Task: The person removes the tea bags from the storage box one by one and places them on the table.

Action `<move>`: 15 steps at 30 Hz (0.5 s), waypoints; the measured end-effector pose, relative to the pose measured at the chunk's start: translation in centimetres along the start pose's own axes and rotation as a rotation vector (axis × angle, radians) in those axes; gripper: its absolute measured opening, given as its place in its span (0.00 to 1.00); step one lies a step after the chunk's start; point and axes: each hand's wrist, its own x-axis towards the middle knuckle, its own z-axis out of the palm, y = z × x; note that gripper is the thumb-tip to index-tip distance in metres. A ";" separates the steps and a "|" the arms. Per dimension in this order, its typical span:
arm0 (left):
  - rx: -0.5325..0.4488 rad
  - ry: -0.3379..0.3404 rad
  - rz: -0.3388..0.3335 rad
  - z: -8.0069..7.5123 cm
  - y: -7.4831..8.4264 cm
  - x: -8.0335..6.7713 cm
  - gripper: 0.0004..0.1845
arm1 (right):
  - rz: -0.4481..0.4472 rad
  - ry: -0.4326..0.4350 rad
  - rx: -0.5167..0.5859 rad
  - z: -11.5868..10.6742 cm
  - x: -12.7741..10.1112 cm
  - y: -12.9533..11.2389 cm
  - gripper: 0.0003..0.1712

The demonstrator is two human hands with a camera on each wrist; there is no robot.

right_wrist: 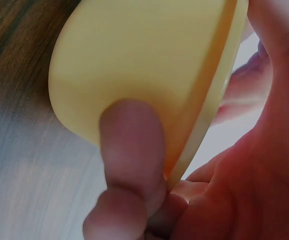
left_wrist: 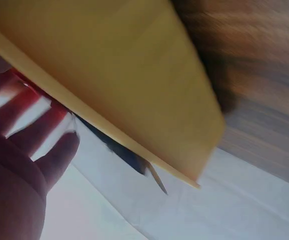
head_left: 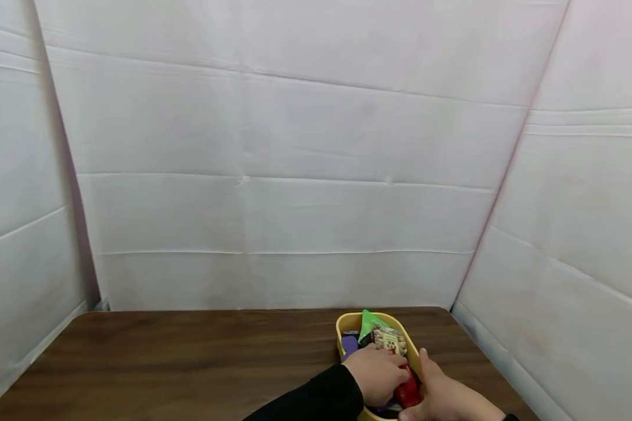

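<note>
A yellow oblong bin [head_left: 342, 323] stands at the right of the table, filled with small items. From the left, my left hand [head_left: 376, 373] reaches over the bin, and its fingers rest on a shiny red item [head_left: 409, 390] inside. In the left wrist view those fingers look spread and fairly straight, touching the red thing just beyond the rim. My right hand [head_left: 445, 394] holds the bin's right side near the front. The right wrist view shows a finger [right_wrist: 132, 140] pressed against the outer yellow wall [right_wrist: 134, 55], with the palm across the rim.
Also in the bin are a bright green packet [head_left: 370, 324], a printed packet [head_left: 390, 339] and a purple item [head_left: 350, 344]. Dark wood-grain tabletop [head_left: 189, 356] extends to the left. White sheeting [head_left: 274, 222] encloses the table at the back and both sides.
</note>
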 end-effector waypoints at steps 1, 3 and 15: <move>-0.004 -0.016 -0.005 -0.1 -0.1 0.1 0.17 | -0.001 0.002 -0.007 -0.2 -0.1 0.2 0.76; 0.004 -0.031 -0.012 -0.2 -0.1 0.3 0.17 | -0.004 0.013 -0.040 -0.5 -0.1 0.4 0.76; -0.008 -0.038 -0.023 -0.5 -0.2 0.7 0.18 | -0.055 -0.013 -0.064 -1.2 0.2 0.7 0.75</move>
